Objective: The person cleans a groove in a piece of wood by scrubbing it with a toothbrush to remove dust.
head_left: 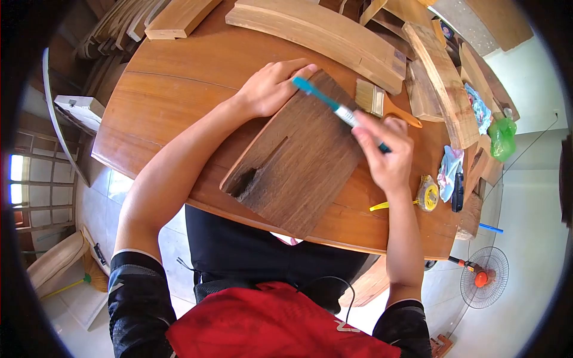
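Teal brush [322, 98] pinched in the right grip [388, 149], its head tilted near the other hand!
And here's the dark board [298, 161], flat on the surface [149, 107] between both grips, the left grip [271, 89] resting over its far end; how tightly those fingers close, I can't tell. The near corner reaches the surface's edge, so a hard stroke toward the body could slide or tip it. The brush head sits close to the left fingers, and a slip might rap them! Watch the rough hollow [245, 182], nearer the body than the left grip: bristles could snag. Just beyond the right grip, the wide paintbrush [370, 98] could get nudged by a shifting board.
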Tool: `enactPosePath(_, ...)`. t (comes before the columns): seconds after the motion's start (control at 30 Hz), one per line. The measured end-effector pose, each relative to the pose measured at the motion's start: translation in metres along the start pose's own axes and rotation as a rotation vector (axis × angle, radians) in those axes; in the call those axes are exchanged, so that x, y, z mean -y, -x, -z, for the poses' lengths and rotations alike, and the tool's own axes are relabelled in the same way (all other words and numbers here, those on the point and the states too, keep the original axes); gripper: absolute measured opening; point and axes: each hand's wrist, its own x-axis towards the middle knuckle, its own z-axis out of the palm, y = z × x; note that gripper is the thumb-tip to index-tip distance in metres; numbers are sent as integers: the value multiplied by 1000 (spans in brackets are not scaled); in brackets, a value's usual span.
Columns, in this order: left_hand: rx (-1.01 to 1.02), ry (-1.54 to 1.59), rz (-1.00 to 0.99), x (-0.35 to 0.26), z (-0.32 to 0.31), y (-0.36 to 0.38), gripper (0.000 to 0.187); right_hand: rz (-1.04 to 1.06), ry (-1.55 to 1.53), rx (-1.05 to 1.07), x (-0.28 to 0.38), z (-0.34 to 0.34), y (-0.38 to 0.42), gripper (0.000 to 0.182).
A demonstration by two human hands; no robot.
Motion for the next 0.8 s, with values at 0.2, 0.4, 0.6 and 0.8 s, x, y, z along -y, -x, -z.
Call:
enactPosePath(0.2,-30,-1,10,-5,-1,0,46,82,-115,81,0,-3,3,26)
enactPosePath(0.4,-164,-109,-202,6,-10,0,48,-9,-99,56,-8,-1,4,27)
enactPosePath(0.6,17,61,100,-5,-3,-1,46,-57,32,-38,-15,-1,-1,26)
enactPosePath(0.8,-41,-124,-127,6,-5,0,44,17,36,27,-10,0,-3,25)
